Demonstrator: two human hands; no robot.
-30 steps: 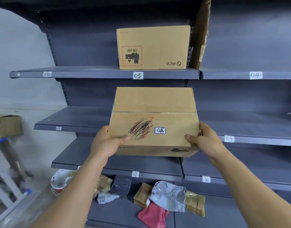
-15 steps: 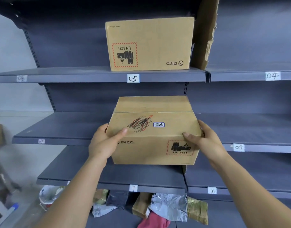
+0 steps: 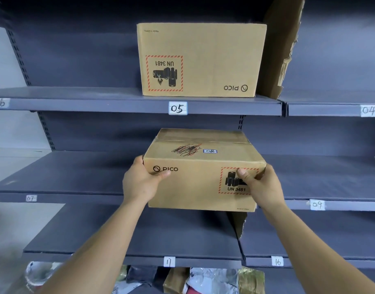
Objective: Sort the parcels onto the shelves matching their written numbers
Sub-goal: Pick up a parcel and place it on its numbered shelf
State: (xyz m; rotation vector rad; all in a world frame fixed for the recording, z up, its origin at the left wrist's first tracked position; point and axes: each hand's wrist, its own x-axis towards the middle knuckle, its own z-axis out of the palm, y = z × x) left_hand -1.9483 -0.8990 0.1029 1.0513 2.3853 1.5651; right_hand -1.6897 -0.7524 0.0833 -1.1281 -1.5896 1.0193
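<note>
Head view: left hand (image 3: pixel 140 183) and right hand (image 3: pixel 261 185) grip box (image 3: pixel 195 187) sides.

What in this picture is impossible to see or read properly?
Head view:
1. Writing under the scribble on the held box: scrawled over, unreadable.
2. Any shelf tag behind that box: hidden by it.
3. Most fingers of the left hand and right hand: hidden behind the box sides.
4. The soft packets at the bottom: cut off by the lower edge.

Parcel 08 (image 3: pixel 195 187) between both hands (image 3: pixel 140 183) (image 3: pixel 265 186)
</note>
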